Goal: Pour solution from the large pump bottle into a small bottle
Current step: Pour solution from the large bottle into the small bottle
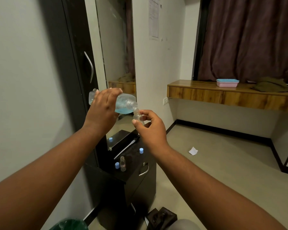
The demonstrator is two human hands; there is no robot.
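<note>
**A:** Entry: pour in progress. Left hand (105, 107) is wrapped over the large clear plastic bottle of blue solution (123, 102), pump removed, held in the air above the black cabinet bench (131, 165). Right hand (150, 126) pinches the small clear plastic bottle (138, 117) between thumb and fingertips, just below and at about 4 o'clock of the big bottle's threaded mouth.

**B:** Orientation?

**A:** Large bottle lies close to horizontal. Long axis runs from base at 9 o'clock to mouth at about 4 o'clock, mouth dipped slightly. Blue liquid has pooled along the lower wall toward the shoulder. Small bottle stands roughly upright, neck at 12 o'clock, its opening right at the big bottle's lip; I cannot tell whether they touch.

**B:** Stream visible?

**A:** Cannot make one out.

**B:** Advice for the step?

**A:** My judgement: the wide mouth over a narrow neck is the risk. Rest lip against lip, raise the base slowly so liquid creeps out in a thin thread, keep the small bottle vertical and still. Stop short of its neck.

**B:** Other items?

**A:** On the bench: the detached pump with dip tube (126, 146), a second small clear bottle (122, 164), light blue caps (117, 165).
</note>
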